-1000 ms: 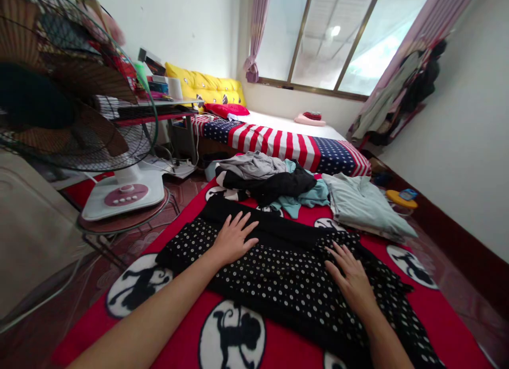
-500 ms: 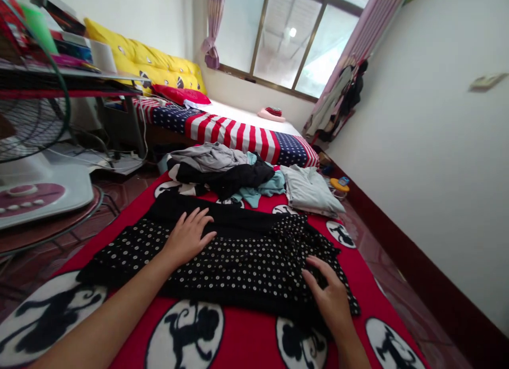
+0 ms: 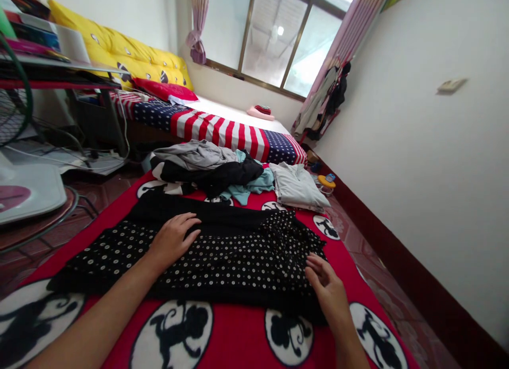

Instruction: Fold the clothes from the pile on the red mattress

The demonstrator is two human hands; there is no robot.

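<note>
A black garment [image 3: 238, 263] with a white dotted pattern lies spread across the red blanket, its plain black part along the far side. My left hand [image 3: 173, 239] rests flat on its left half, fingers stretched out and holding nothing. At the garment's right edge is my right hand [image 3: 328, 289], fingers loosely curled and thumb a little apart, touching the cloth there. Its fingertips partly cover the edge. Beyond the garment lies a loose heap of grey, black and teal clothes [image 3: 214, 170]. A folded pale grey garment [image 3: 298, 184] sits to the right of the heap.
The red blanket [image 3: 222, 337] with monkey prints covers the surface in front of me. At the left, a fan base [image 3: 32, 191] stands on a round stool beside a cluttered desk [image 3: 79, 67]. A bed [image 3: 230, 130] is under the window; a white wall [image 3: 417, 173] runs along the right.
The garment's right end, which stuck out past my right hand, now ends at that hand. My right fingers have drawn closer together. The view has shifted slightly; my left hand stays on the cloth.
</note>
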